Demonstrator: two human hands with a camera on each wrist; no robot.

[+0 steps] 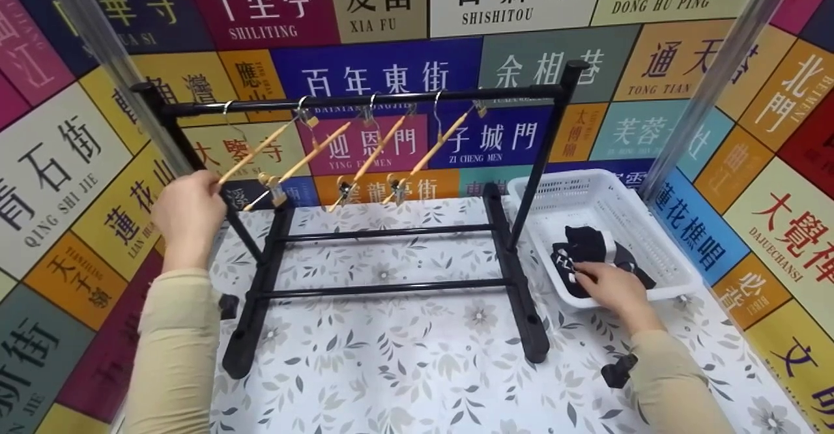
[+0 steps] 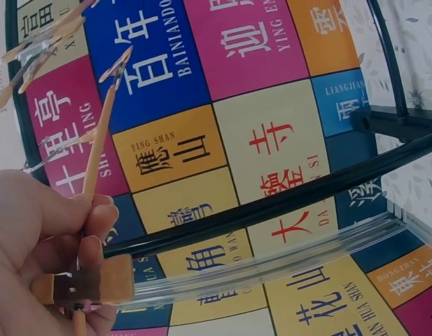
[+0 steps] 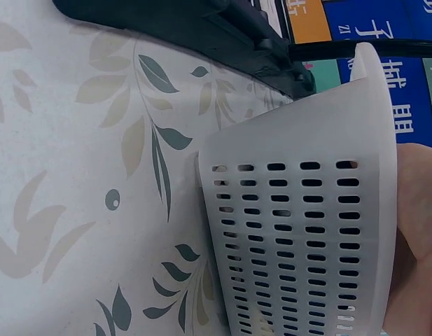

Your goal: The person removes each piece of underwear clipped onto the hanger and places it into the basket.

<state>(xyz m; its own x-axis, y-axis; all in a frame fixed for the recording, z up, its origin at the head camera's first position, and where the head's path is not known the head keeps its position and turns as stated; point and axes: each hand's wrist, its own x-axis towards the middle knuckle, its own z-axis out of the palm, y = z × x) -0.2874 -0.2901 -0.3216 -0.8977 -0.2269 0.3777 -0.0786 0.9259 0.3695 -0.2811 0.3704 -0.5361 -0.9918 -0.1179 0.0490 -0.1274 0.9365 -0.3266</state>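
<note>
At the left end of the black rack (image 1: 365,100), my left hand (image 1: 189,216) pinches the near end of a wooden clip hanger (image 1: 254,154). In the left wrist view, the thumb and fingers close round its wooden bar (image 2: 101,154) beside a brown clip (image 2: 96,280). My right hand (image 1: 609,287) reaches over the near rim of a white basket (image 1: 671,251), its fingertips pinching a black cloth piece with white print (image 1: 563,266). More dark cloth (image 1: 586,244) lies bunched beside it. The right wrist view shows the basket's slotted side (image 3: 293,210), which hides the fingers.
Several more wooden hangers (image 1: 378,154) hang along the rack's top bar. The rack's black feet (image 1: 524,317) stand on a leaf-patterned tabletop (image 1: 391,356). Small black objects (image 1: 619,372) lie near the right forearm. Colourful lettered panels (image 1: 378,75) and clear posts (image 1: 704,62) surround the table.
</note>
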